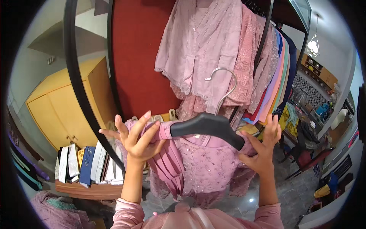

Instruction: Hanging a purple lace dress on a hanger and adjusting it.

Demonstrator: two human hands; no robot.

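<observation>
A pink lace garment (208, 166) with beads and a pleated panel (168, 163) at its left shoulder hangs on a black clothes hanger (206, 126) with a metal hook. My left hand (140, 140) is at the left shoulder, its thumb and a finger around the fabric, the other fingers spread. My right hand (260, 148) pinches the right shoulder between thumb and forefinger, near the hanger's end, with its other fingers raised. The hook points up and touches no rail that I can see.
Pink lace garments (200, 43) and coloured clothes (281, 74) hang on a black-framed rack ahead. At the left, folded clothes (97, 163) stand on a wooden bench (88, 190) by a yellow cabinet (65, 108). A chair (308, 160) stands at the right.
</observation>
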